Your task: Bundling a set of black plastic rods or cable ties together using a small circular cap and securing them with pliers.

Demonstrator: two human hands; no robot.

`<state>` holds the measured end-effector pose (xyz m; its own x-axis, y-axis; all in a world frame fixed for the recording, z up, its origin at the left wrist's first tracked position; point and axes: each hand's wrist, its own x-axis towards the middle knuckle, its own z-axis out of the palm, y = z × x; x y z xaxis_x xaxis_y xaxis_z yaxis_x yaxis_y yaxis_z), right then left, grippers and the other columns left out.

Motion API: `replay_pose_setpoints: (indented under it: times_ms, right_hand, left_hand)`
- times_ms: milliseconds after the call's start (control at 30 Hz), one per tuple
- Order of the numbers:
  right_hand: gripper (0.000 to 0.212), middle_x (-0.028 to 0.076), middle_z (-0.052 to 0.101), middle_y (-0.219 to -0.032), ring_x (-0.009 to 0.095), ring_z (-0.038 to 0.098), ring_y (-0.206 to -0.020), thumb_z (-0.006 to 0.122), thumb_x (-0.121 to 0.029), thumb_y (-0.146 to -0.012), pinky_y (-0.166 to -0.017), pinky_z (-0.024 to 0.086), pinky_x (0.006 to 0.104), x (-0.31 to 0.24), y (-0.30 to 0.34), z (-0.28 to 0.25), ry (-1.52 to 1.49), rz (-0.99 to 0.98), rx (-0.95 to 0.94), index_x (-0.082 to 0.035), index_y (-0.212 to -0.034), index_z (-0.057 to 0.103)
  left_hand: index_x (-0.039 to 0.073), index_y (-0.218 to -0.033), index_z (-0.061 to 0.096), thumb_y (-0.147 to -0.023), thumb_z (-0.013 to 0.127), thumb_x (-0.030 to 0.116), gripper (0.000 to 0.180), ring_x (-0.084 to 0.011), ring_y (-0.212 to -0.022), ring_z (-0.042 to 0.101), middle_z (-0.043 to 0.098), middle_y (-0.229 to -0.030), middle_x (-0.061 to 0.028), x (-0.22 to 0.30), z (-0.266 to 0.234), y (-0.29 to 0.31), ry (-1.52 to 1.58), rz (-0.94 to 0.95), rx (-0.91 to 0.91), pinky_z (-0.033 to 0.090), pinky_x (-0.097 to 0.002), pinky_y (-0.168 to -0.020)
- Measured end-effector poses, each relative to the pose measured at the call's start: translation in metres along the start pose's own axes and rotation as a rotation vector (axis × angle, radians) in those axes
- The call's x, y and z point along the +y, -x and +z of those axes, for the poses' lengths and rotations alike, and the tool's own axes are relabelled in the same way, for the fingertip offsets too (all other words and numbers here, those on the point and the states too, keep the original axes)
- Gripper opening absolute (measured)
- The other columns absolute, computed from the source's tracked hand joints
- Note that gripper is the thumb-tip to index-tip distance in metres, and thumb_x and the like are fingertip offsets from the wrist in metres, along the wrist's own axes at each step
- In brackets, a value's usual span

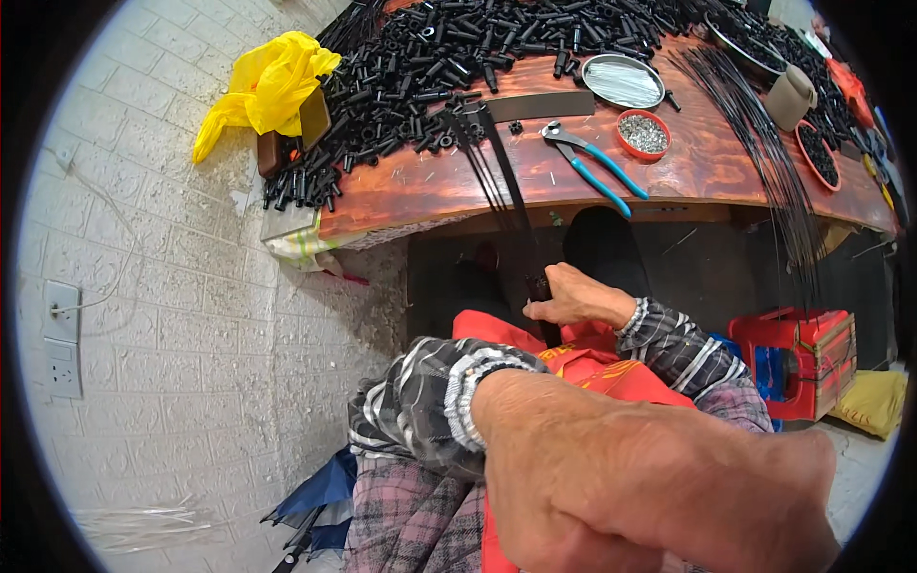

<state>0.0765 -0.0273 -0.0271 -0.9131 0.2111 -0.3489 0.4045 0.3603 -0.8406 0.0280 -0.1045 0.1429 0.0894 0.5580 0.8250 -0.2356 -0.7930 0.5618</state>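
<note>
My right hand is closed around the lower part of a long, flat black strip above my lap. The strip runs up over the table's front edge, with several thin black rods beside it. A small dark part shows at my fingertips. Very near the camera, my left hand is raised across my body with its back up. Its fingers curl under into a fist, and whatever they hold is hidden. Pliers with teal handles lie on the table beyond my right hand.
Black tubular parts heap over the reddish wooden table. A plate of silvery pins, a red bowl of small metal bits and black rods lie rightward. A yellow bag and white wall border the left; a red stool stands right.
</note>
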Motion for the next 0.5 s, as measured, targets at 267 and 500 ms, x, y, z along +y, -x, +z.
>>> replay_pose_setpoints:
  times_ms: [267,500]
  right_hand:
    - [0.033,0.024,0.05,-0.05,0.034,0.056,-0.051,0.057,-0.021,-0.063,-0.051,0.044,0.038,0.003,-0.005,-0.007,0.024,-0.032,0.049,0.01,-0.055,0.05]
    - [0.031,0.022,0.05,-0.048,0.031,0.055,-0.048,0.057,-0.019,-0.063,-0.049,0.044,0.0374,0.011,-0.005,-0.004,-0.006,-0.063,0.073,0.01,-0.054,0.051]
  left_hand:
    - [0.0,-0.079,0.051,-0.077,0.052,0.007,0.008,-0.026,-0.068,0.054,0.054,-0.081,-0.0174,0.003,-0.007,0.005,-0.052,0.031,0.036,0.049,-0.0401,-0.058]
    - [0.001,-0.082,0.05,-0.078,0.05,0.007,0.008,-0.0248,-0.072,0.054,0.054,-0.082,-0.0162,0.008,-0.011,0.003,-0.086,0.076,0.054,0.049,-0.0407,-0.06]
